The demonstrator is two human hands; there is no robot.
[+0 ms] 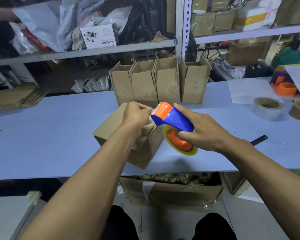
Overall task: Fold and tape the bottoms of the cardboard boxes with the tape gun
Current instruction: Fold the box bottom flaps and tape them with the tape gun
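A cardboard box (111,125) lies tilted on the blue table (50,135) in front of me, its folded flaps facing up. Above it my right hand (203,132) grips the blue and orange tape gun (171,118) with its roll of clear tape (180,144). At the gun's orange front end my left hand (137,115) pinches the loose tape end. Behind, several upright boxes (144,84) stand in a row with their top flaps open.
Two tape rolls (267,108) and a second orange tape gun (284,85) lie at the right with white paper sheets (241,90). Flat cardboard (16,99) is stacked at far left. A dark blade (259,138) lies near my right wrist. Shelves stand behind; a full carton (171,191) sits below the table.
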